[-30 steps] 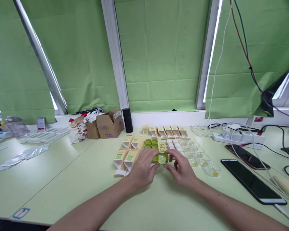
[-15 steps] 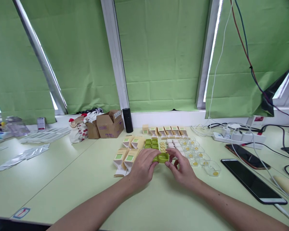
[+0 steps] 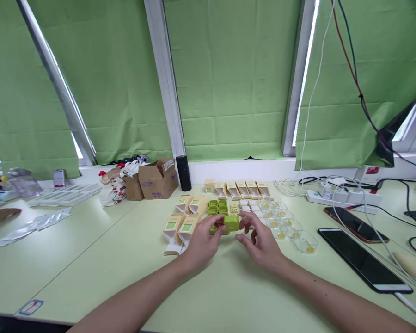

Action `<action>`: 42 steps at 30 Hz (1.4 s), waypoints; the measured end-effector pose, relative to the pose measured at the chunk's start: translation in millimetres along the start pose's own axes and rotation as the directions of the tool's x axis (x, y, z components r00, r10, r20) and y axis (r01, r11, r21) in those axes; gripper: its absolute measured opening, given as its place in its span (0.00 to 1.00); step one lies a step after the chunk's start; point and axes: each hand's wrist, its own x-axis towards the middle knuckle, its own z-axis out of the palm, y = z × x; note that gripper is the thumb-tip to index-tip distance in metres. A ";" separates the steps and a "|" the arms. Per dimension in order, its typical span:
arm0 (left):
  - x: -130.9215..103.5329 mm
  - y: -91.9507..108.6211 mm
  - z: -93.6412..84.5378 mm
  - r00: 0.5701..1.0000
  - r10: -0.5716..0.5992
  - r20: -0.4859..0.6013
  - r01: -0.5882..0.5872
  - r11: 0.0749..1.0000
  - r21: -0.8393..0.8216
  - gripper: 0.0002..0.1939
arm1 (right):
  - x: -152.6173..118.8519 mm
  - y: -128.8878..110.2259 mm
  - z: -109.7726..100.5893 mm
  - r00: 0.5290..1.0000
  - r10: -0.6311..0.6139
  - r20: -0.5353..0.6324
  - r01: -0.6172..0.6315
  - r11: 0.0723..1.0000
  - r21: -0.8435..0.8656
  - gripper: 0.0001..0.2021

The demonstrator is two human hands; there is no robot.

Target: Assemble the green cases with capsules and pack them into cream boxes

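Observation:
My left hand [image 3: 203, 238] is closed around a small olive-green plastic case [image 3: 231, 223], its smooth outer side showing. Another green part sits lower, under the left fingers. Close to the case's right edge is my right hand [image 3: 261, 240], thumb and index finger apart, holding nothing. Just beyond the hands are several open green cases [image 3: 213, 210], small yellow pieces [image 3: 233, 209] and white blocks [image 3: 253, 208]. To the right lie clear plastic shells [image 3: 305, 242] with yellow dots. Left of my left hand, opened cardboard boxes [image 3: 188, 228] show green windows.
More small cardboard boxes [image 3: 242, 190] line the back. A black cylinder [image 3: 183, 173] and a brown carton [image 3: 158, 179] stand behind. Phones [image 3: 364, 261], cables and a power strip [image 3: 343, 198] occupy the right. Another person's hand [image 3: 2, 215] reaches in at the left edge.
The green case has turned from its hollow inside showing to its outer side showing. My right fingers have come off it. Another person's hand has appeared at the far left.

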 end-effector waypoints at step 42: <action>-4.6 9.7 -7.1 0.907 0.403 0.126 -0.422 0.858 0.292 0.25 | 2.1 0.1 -4.9 0.987 -0.162 0.013 0.162 0.986 -0.032 0.15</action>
